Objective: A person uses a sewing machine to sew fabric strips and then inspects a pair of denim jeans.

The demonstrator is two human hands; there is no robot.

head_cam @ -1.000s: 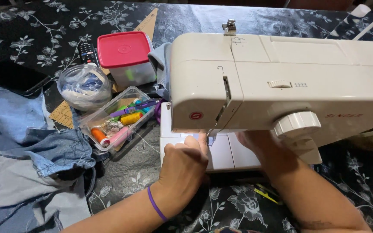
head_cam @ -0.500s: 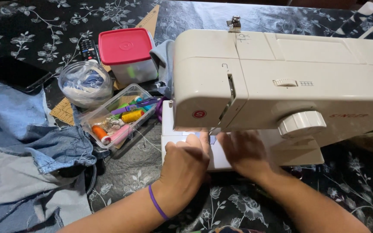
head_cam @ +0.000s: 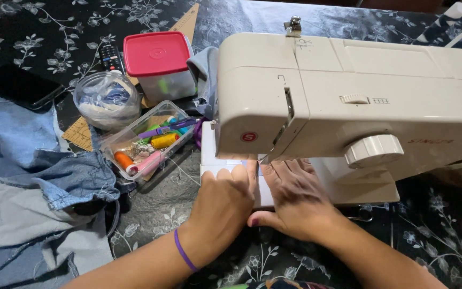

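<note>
While both hands are pressing down on the bed of a cream sewing machine [head_cam: 348,91], a person is working at a table covered with a dark floral cloth [head_cam: 38,32], seen from the head camera. The left hand [head_cam: 225,200], a purple band on its wrist, is lying flat with fingers stretched toward the needle area, gripping nothing that can be seen. The right hand [head_cam: 295,195] is lying just beside it, touching it, palm down and fingers spread under the machine's head, likewise not clasped around anything; whether any fabric is lying beneath the fingers cannot be told, since the machine is hiding that spot. The machine is standing directly ahead of the hands, its round dial [head_cam: 374,150] facing the camera to the right. Left of the machine, a clear tray of thread spools [head_cam: 145,142] is sitting near a clear round bowl [head_cam: 107,100] and a red-lidded container [head_cam: 159,64], with a remote control [head_cam: 112,57] behind them. Blue denim pieces [head_cam: 33,182] are lying heaped at the table's left edge.
</note>
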